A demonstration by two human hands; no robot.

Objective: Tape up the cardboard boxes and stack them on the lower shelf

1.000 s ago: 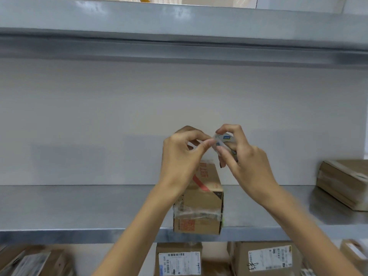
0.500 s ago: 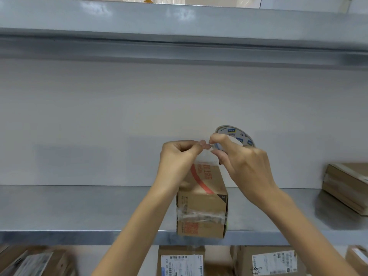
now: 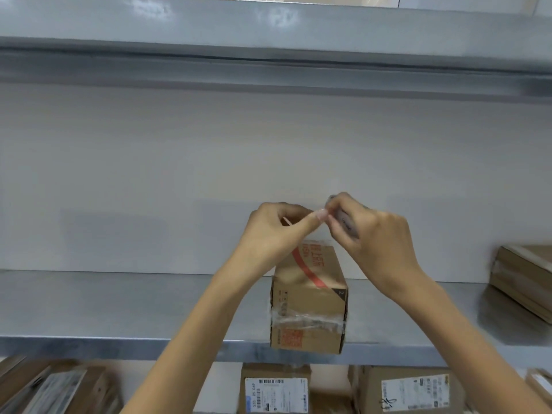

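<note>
Both hands are raised together above a small cardboard box [image 3: 309, 297] with red print, which stands at the front edge of the metal shelf [image 3: 119, 309], a clear tape band [image 3: 307, 322] wrapped across its front face. Right hand [image 3: 376, 237] is curled around a tape roll [image 3: 345, 224], mostly hidden by the fingers. Left hand [image 3: 274, 231] pinches thumb and forefinger at the roll's edge, probably on the loose tape end, too blurred to confirm. Another brown box [image 3: 525, 279] lies at the far right of the same shelf. Labelled boxes [image 3: 273, 389] sit on the lower shelf below, a grey upper shelf [image 3: 268, 31] overhead
</note>
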